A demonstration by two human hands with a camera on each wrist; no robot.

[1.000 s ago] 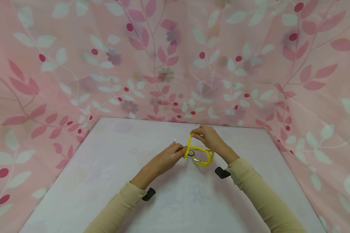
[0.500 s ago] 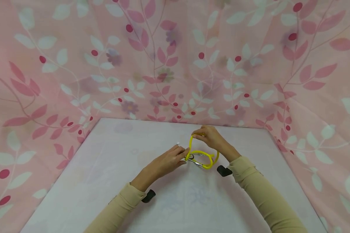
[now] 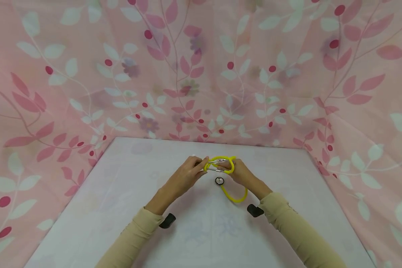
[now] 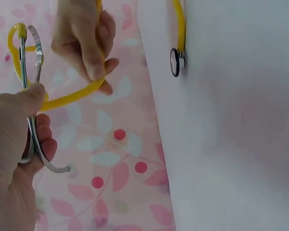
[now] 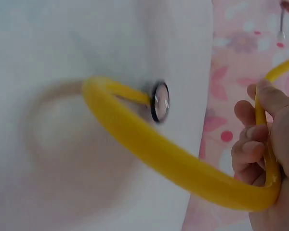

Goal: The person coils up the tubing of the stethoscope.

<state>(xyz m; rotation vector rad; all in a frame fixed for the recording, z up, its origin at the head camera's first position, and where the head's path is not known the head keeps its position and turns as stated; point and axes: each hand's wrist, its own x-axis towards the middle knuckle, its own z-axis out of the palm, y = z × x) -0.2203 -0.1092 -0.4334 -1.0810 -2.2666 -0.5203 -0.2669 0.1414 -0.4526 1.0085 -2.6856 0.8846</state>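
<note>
Both hands hold a yellow stethoscope above the white table. My left hand pinches its metal ear tubes between thumb and fingers, with yellow tubing looped round them at the thumb. One curved ear tube ends in a pale eartip below the fingers. My right hand grips the tubing, which runs across its palm in the right wrist view. From that hand the rest of the tubing hangs in a curve. At its end dangles the round chest piece with a black rim.
The white table spreads under both arms. Pink curtains with a leaf pattern stand behind it and at both sides. Dark wrist devices show below the sleeves.
The ear tubes have been lifted and now lie in front of the right hand. The chest piece has come free of the loop and hangs below on the tubing. My right hand has lowered slightly.
</note>
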